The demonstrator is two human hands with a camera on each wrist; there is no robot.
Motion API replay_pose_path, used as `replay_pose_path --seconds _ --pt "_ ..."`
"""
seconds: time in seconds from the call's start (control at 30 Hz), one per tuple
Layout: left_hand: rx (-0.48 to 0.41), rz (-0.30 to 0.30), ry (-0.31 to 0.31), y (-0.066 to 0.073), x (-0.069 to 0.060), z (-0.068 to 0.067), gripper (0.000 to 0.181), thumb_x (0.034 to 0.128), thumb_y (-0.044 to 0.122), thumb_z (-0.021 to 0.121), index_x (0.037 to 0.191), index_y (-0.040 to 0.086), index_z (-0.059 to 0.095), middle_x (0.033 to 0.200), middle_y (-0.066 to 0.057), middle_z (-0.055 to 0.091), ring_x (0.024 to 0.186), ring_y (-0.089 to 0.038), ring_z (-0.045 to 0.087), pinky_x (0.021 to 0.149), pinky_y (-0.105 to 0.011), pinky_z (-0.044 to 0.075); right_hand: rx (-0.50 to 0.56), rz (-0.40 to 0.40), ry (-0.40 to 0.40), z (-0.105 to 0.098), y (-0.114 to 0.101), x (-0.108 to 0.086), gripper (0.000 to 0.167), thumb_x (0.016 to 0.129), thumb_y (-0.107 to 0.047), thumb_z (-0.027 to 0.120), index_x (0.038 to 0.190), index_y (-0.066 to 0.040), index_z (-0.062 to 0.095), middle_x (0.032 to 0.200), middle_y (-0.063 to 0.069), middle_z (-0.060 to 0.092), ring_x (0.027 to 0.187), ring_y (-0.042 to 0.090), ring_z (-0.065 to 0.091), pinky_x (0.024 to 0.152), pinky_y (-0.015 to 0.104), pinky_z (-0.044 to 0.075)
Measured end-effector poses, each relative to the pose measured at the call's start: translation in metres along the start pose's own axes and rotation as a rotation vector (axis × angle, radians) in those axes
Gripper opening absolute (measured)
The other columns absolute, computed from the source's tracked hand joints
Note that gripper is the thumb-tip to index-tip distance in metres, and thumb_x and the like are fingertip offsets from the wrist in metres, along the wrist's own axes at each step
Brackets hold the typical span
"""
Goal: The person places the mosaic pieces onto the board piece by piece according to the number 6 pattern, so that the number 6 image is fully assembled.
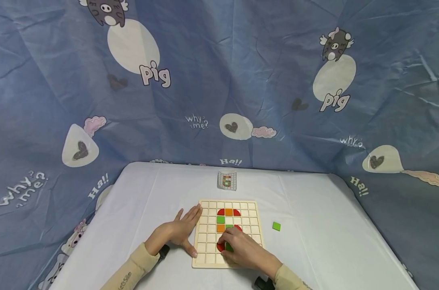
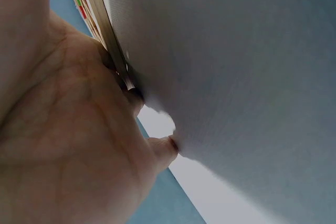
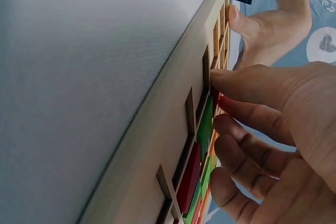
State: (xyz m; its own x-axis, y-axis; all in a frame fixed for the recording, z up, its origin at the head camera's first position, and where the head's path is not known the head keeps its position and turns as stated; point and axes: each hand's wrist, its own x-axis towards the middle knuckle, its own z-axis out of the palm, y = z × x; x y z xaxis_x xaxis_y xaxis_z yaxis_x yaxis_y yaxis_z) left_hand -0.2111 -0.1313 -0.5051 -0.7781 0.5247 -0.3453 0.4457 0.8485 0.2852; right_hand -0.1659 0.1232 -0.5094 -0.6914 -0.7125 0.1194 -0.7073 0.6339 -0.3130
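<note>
A wooden grid board (image 1: 205,249) lies on the white table, with red, orange and green tiles set in its cells. My left hand (image 1: 179,230) rests along the board's left edge, fingers stretched out and thumb spread towards the near corner. Over the lower middle of the board, my right hand (image 1: 246,249) pinches a red round-cornered tile (image 1: 220,247) between thumb and index finger at its cell. Beside that tile is a green square tile (image 1: 228,247), partly under the hand. The right hand hides some cells behind it.
A loose green square tile (image 1: 276,226) lies on the table to the right of the board. Beyond the board is a small pattern card (image 1: 226,181) showing a coloured grid. A blue printed cloth (image 1: 190,92) hangs behind the white table (image 1: 161,193).
</note>
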Motion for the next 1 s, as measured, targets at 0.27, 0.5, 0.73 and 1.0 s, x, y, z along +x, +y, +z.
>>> replay_pose_path --seconds 0.27,0.5,0.73,1.0 --pt "0.000 -0.001 -0.004 0.0011 -0.0013 -0.0008 0.146 0.0543 0.069 0.079 0.154 0.000 -0.002 0.162 -0.017 -0.007 0.151 -0.031 -0.001 0.118 -0.060 0.007 -0.018 -0.002 0.007 0.0007 -0.0007 0.0007 0.016 0.087 -0.027 0.073 0.101 -0.019 0.070 0.099 -0.009 0.063 0.089 0.001 0.056 0.077 0.017 0.050" --pt "0.001 -0.001 -0.008 0.0006 -0.0015 -0.0010 0.146 0.0550 0.069 0.079 0.154 0.001 -0.003 0.162 -0.017 -0.008 0.151 -0.030 -0.001 0.118 -0.060 0.006 0.001 0.032 -0.017 -0.0013 -0.0026 0.0023 0.015 0.087 -0.024 0.073 0.100 -0.018 0.071 0.100 -0.009 0.063 0.089 0.001 0.057 0.075 0.016 0.050" --pt "0.005 -0.007 -0.012 0.0011 -0.0005 -0.0003 0.146 0.0545 0.070 0.078 0.154 0.001 -0.003 0.162 -0.016 -0.008 0.151 -0.030 -0.001 0.118 -0.059 0.006 0.018 0.042 -0.019 -0.0022 -0.0024 0.0007 0.015 0.086 -0.023 0.074 0.100 -0.018 0.072 0.100 -0.009 0.063 0.089 0.001 0.056 0.075 0.015 0.050" --pt "0.008 -0.003 -0.002 0.0009 -0.0011 0.0000 0.146 0.0539 0.069 0.079 0.154 0.000 -0.002 0.162 -0.017 -0.007 0.151 -0.031 0.000 0.118 -0.059 0.007 0.004 0.039 -0.005 -0.0031 -0.0007 0.0017 0.015 0.086 -0.025 0.074 0.099 -0.017 0.073 0.098 -0.009 0.063 0.088 0.000 0.055 0.076 0.015 0.050"
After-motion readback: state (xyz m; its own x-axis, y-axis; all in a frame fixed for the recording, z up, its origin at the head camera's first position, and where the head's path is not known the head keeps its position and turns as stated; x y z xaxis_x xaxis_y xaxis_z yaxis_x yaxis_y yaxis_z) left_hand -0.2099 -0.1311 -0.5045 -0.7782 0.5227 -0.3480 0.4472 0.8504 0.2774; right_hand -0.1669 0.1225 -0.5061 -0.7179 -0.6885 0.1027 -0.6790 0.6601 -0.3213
